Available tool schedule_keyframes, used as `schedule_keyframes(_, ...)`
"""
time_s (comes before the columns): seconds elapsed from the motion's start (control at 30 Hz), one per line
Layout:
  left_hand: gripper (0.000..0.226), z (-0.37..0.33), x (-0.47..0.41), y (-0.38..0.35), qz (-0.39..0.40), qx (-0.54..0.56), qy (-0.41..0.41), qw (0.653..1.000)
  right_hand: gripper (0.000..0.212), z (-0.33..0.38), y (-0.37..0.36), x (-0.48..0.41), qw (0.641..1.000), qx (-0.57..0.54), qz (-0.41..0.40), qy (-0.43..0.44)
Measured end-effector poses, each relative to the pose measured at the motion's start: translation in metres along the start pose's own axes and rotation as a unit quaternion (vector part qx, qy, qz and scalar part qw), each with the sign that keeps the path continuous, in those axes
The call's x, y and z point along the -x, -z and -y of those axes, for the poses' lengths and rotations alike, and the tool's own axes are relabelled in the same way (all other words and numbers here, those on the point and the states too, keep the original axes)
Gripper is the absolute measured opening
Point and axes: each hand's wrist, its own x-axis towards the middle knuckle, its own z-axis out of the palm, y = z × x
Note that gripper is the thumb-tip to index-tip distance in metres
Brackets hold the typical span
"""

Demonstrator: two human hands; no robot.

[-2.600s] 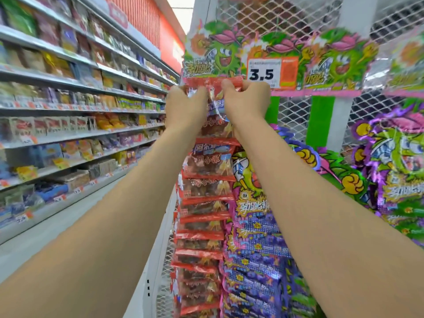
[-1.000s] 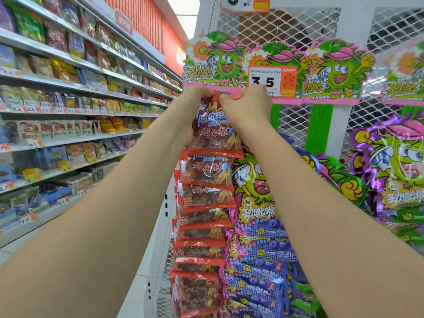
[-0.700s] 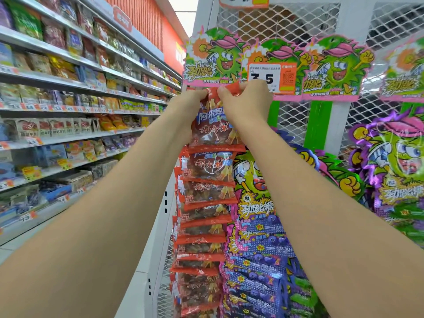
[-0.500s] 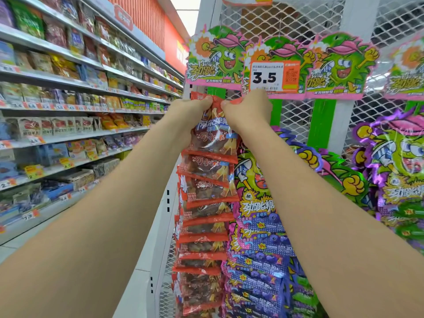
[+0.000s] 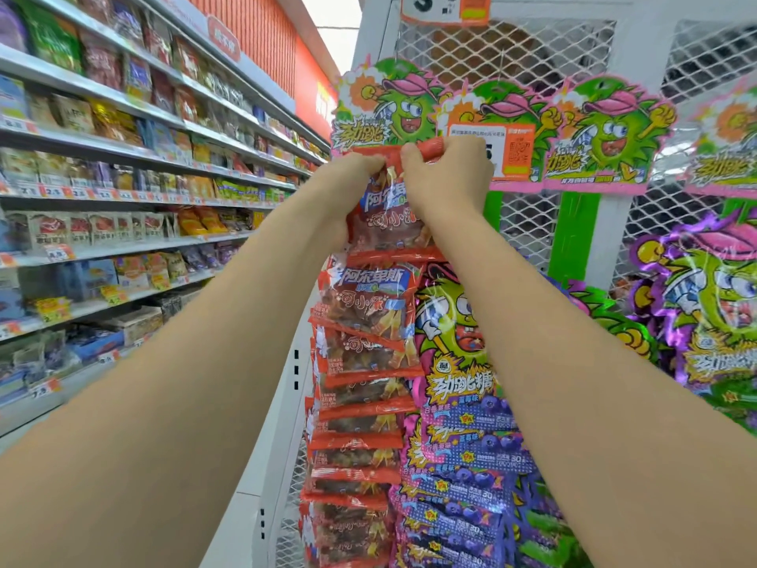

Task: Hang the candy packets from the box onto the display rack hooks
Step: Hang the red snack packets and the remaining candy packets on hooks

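Head view: two bare forearms reach up and forward to the top of a display rack [image 5: 512, 55] of white wire mesh at the end of a shop aisle.
Left hand: the left hand [image 5: 352, 178] is raised close beside the other, fingers curled, pinching the top left part of the candy strip [image 5: 368, 321].
Right hand: the right hand [image 5: 446, 174] sits just to the right, fingers and thumb clenched round the red top edge of the same strip.
Candy strip: a long chain of clear packets with red edges and brown sweets inside, joined one under another. It hangs down from the two hands along the left side of the rack, and its lowest packets run out of the bottom of the frame.
Top edge: held about level with the lower rim of the header cards [image 5: 393, 112]; the hands hide whether it sits on a hook.
Header cards: green cartoon figures with pink rims, hanging in a row across the mesh, above and behind the hands.
Price tag: a white and orange price tag [image 5: 512, 153] hangs in front of the cards, partly covered by the right hand's knuckles.
Blue packets: blue and purple packets [image 5: 463, 444] hang just right of the candy strip, touching its edge, partly behind the right forearm.
Shelves: on the left of the aisle, shelves [image 5: 123, 157] of packaged snacks with small price labels run into the distance.
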Motion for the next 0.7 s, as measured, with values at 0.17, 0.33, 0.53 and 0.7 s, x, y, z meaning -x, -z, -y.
schedule_keyframes(0.17,0.020,0.001,0.001,0.000,0.011,0.024,0.014,1.000,0.033,-0.003,-0.001,-0.004,0.998,0.009,0.038,-0.040)
schedule_keyframes(0.33,0.021,0.007,0.004,0.000,-0.007,0.011,0.006,1.000,0.034,-0.010,0.001,0.006,0.996,0.041,0.069,-0.046)
schedule_keyframes(0.53,0.017,0.010,0.002,0.001,-0.024,0.037,0.003,0.999,0.029,-0.006,0.005,0.015,0.998,0.029,0.054,0.021)
schedule_keyframes(0.7,0.019,0.011,-0.001,0.001,-0.042,0.049,0.013,0.998,0.032,0.003,-0.001,0.013,0.998,-0.025,0.058,-0.002)
